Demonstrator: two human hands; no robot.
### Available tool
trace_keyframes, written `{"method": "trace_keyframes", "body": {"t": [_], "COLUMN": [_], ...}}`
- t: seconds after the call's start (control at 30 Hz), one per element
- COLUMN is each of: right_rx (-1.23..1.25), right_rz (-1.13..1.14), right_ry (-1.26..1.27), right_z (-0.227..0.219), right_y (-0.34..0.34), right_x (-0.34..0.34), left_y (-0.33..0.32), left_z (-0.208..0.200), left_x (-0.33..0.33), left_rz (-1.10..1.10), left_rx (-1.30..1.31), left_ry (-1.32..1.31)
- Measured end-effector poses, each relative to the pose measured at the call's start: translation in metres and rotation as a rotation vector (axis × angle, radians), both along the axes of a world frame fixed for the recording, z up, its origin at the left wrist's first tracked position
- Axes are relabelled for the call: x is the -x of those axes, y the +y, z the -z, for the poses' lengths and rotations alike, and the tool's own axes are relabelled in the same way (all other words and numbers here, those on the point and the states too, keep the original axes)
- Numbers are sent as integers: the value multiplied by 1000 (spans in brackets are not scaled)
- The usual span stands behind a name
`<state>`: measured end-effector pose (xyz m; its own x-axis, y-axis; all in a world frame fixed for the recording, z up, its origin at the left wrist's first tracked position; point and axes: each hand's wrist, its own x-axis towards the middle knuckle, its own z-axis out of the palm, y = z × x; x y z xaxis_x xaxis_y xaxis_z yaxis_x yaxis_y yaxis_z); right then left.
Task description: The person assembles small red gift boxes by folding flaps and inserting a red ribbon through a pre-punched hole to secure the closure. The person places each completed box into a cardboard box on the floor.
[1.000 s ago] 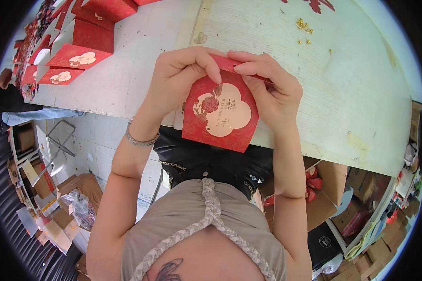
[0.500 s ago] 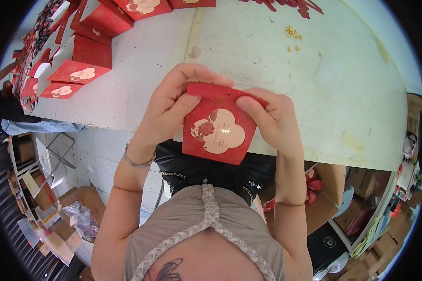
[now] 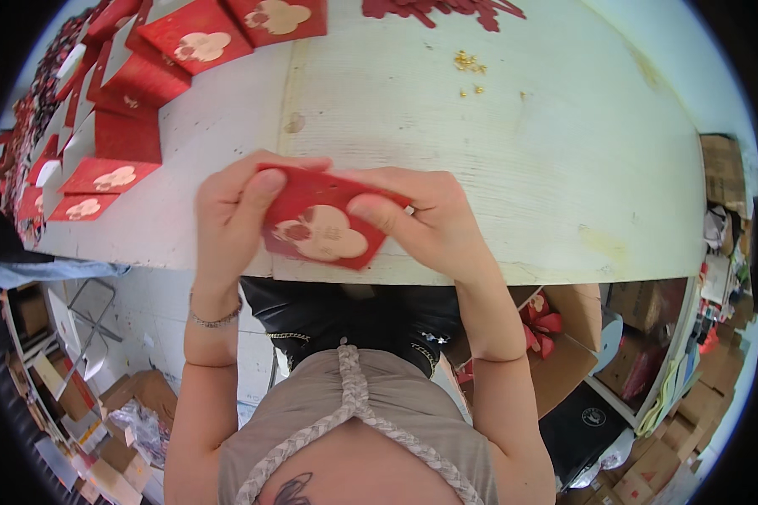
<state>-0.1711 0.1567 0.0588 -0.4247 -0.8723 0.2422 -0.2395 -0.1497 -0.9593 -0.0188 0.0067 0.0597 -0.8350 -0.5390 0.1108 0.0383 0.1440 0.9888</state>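
Observation:
Between my two hands is a red paper gift box with a pale flower-shaped print on its front. My left hand grips its upper left corner, the thumb on the near face and the fingers behind. My right hand pinches the upper right edge, thumb pressed against the front. The box is tilted and slightly blurred, held above the near edge of the white table. What the fingers do behind it is hidden.
Several red gift boxes stand at the table's left and far left. Small gold pieces lie toward the back, with a pile of dark red strips beyond. An open carton holding red items sits under the table at right.
Both hands have shifted left with the red gift box, which is now tilted further. My left thumb has moved up to its top corner. The whole view has also shifted.

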Motion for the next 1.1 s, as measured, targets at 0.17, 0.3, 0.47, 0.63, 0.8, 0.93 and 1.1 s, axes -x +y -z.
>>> {"method": "trace_keyframes", "body": {"t": [0.17,0.3,0.47,0.63,0.8,0.93,1.1], "right_rx": [8,101,350,-8,-466,-94,204], "right_rz": [394,419,-182,729,716,674,390], "right_ry": [398,631,551,754,1340,1291,688], "right_z": [2,8,9,33,66,43,-25], "right_y": [-9,-30,-56,-167,-209,-167,-88], "right_x": [-10,-19,22,190,237,232,147], "left_y": [-9,48,14,3,-4,-19,-23], "left_z": [-10,2,15,23,15,14,4], "left_x": [47,47,39,39,49,47,50], "left_rz": [-439,-255,-494,-234,-317,-307,-204], "left_rx": [899,450,-40,-14,15,97,-21], "left_ry": [80,217,230,222,276,187,59]}}
